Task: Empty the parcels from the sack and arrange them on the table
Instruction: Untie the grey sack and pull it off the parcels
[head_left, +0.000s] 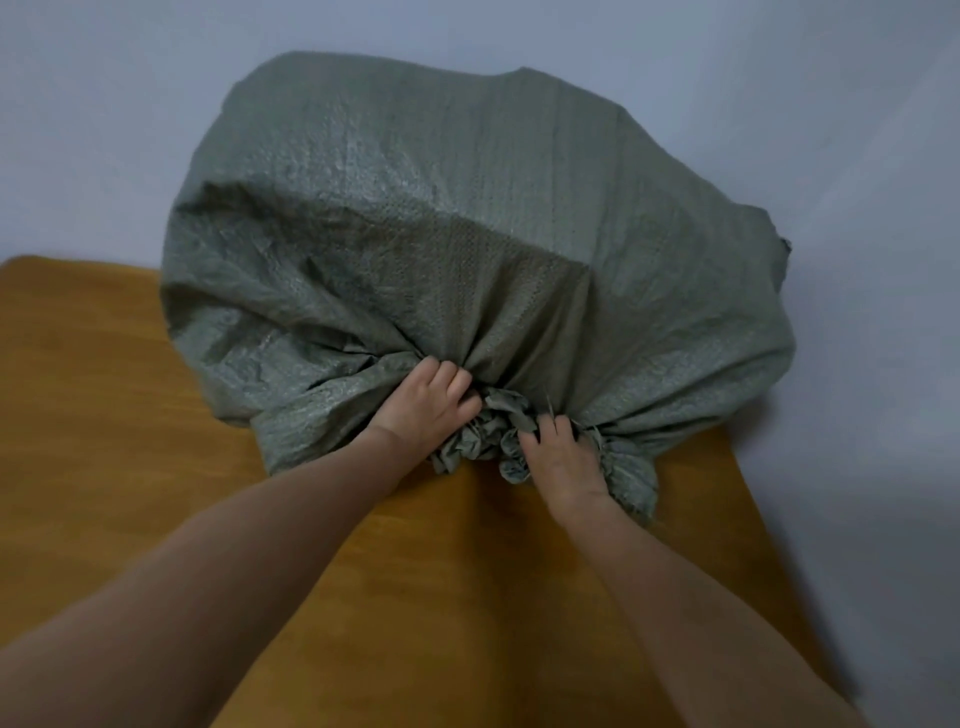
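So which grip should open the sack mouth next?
Probably right. The right grip has its fingers in the bunched mouth of the woven sack, while the left grip holds the gathered neck behind it, better for steadying.
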